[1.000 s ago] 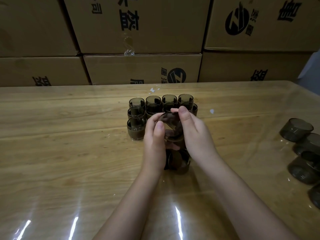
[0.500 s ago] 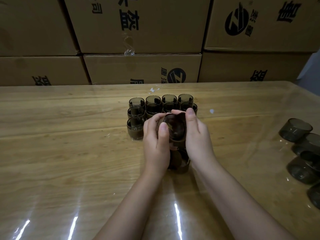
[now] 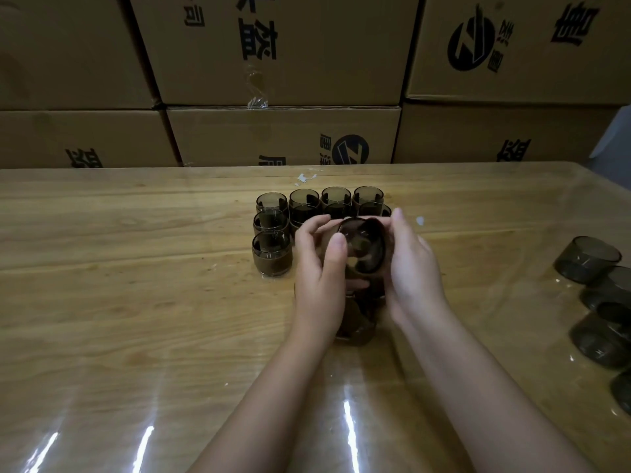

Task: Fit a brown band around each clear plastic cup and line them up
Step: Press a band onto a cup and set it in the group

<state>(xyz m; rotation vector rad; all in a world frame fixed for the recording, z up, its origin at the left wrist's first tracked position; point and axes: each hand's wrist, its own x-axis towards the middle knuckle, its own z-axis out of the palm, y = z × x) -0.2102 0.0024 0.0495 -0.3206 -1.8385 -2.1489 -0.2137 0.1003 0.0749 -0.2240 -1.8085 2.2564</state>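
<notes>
Both hands hold one smoky clear cup [image 3: 363, 245] above the table's middle, its mouth tilted toward me. My left hand [image 3: 319, 278] grips its left side, thumb on the rim. My right hand [image 3: 415, 271] cups its right side, with fingers reaching over the far rim. A brown band around this cup is mostly hidden by my fingers. Under my hands lies a small pile of brown bands [image 3: 356, 324]. Behind them, several banded cups [image 3: 271, 252] stand upright in rows.
Several bare smoky cups [image 3: 587, 259] lie at the table's right edge. The wooden table [image 3: 119, 302] has a glossy clear cover. Stacked cardboard boxes [image 3: 283, 134] wall off the far side. White scraps [image 3: 304, 177] lie near the back edge.
The cup has turned in my hands so its mouth now faces me more. My right fingers have slid from the top of the cup to its right side.
</notes>
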